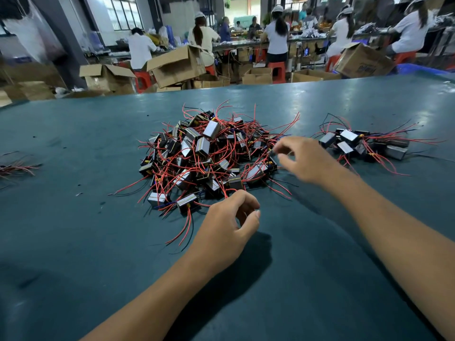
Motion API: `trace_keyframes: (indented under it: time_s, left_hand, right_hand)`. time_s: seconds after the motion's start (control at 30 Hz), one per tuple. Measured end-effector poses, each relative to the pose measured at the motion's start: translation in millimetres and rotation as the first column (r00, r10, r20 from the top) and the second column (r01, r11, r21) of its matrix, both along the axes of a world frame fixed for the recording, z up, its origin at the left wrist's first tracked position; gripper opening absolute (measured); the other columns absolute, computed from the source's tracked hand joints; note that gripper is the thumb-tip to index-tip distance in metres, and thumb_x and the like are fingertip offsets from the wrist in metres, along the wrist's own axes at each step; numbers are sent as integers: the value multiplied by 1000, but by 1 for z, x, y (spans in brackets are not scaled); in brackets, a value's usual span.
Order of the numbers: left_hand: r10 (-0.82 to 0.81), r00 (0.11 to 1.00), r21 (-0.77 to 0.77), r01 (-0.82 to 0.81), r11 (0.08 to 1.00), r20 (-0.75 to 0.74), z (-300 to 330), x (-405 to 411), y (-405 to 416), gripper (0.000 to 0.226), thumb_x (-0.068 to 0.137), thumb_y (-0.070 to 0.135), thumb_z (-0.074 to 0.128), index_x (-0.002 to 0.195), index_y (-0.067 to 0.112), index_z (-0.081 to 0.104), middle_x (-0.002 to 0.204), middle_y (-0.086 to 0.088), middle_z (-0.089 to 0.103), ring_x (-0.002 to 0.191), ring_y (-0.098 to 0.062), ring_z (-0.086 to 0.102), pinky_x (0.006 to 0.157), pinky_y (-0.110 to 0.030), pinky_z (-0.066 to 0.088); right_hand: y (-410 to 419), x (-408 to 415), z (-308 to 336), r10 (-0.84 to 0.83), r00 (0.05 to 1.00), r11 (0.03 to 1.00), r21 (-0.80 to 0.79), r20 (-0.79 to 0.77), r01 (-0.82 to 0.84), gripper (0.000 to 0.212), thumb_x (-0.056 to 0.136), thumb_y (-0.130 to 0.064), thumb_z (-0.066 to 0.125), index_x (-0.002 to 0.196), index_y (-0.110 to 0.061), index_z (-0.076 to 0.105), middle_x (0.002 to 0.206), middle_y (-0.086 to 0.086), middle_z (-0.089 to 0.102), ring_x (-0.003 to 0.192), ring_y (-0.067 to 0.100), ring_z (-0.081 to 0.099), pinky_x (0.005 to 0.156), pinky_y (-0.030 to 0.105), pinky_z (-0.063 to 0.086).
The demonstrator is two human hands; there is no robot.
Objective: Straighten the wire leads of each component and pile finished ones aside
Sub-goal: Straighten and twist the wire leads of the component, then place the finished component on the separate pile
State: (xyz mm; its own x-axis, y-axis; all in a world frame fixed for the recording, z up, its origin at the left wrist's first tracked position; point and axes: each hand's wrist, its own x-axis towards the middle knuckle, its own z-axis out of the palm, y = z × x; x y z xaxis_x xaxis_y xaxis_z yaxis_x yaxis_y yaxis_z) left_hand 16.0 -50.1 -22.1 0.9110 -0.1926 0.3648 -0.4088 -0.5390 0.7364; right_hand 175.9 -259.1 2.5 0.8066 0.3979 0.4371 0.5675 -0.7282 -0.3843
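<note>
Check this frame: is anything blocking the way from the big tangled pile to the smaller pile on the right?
Only the right hand itself hovers between the big pile and the smaller pile; the green table there otherwise shows no visible obstacle.

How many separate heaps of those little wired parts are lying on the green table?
3: a big tangled heap at the centre, a smaller pile to the right, and a few wires at the left edge, partly cut off.

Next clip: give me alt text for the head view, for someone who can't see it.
Two bare hands reach toward a large tangled pile of components with red and black leads on a teal table. The left hand hovers curled at the pile's near edge, the blurred right hand at its right side; a smaller pile lies further right.
</note>
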Motion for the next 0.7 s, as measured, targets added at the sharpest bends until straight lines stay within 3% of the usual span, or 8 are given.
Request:
trace_keyframes:
  time_s: [0.13,0.2,0.4,0.47,0.53,0.6,0.7]
  left_hand:
    - [13,1000,-5,-13,1000,-2,0,1,2,6,96,15,63,92,19,63,75,15,61,68,-1,54,63,-10,37]
    - [22,1000,-1,-22,1000,-5,0,1,3,6,96,15,62,92,19,63,74,15,60,66,-1,53,62,-9,36]
    - [95,995,-17,-95,995,-2,-2,5,11,9,96,16,63,89,21,63,75,13,61,61,-2,50,59,-10,37]
    - [118,993,-17,-118,993,22,-2,6,11,10,95,17,63,87,22,64,74,12,62,61,-4,51,57,-12,37]
    - [171,983,-48,-168,985,64,-1,7,11,13,95,18,65,82,22,63,69,9,62,61,-7,52,57,-17,39]
    - [245,966,-148,-231,962,86,2,7,12,24,95,22,65,73,18,59,60,9,55,54,-7,45,52,-19,35]
    - [343,938,-317,-308,897,58,7,10,18,45,98,30,63,67,4,43,54,9,38,51,-6,31,48,-20,29]
  right_hand:
    - [21,-10,-17,48,996,994,-90,-75,-55,41,88,-21,65,129,-17,57,115,3,64,109,21,54,96,38,45]
    - [26,-14,-19,25,994,999,-44,-103,-29,49,88,-27,67,134,-18,54,119,2,63,113,22,54,98,37,44]
    - [28,-20,8,12,996,1000,-15,-86,-13,41,89,-30,69,126,-16,60,123,4,61,115,21,55,103,37,42]
    - [28,-25,27,-15,1000,999,28,9,15,38,90,-28,67,124,-14,60,122,5,63,114,21,56,102,35,43]
    - [36,-34,37,15,994,996,85,104,-24,27,88,-28,66,112,-16,64,107,1,67,101,20,60,93,37,48]
    - [50,-42,32,91,994,994,54,64,-94,23,86,-33,68,101,-16,65,94,-2,68,87,19,63,82,39,52]
    - [68,-45,2,100,992,984,-141,-81,-111,39,85,-46,70,110,-18,63,103,-2,64,96,18,59,87,38,50]
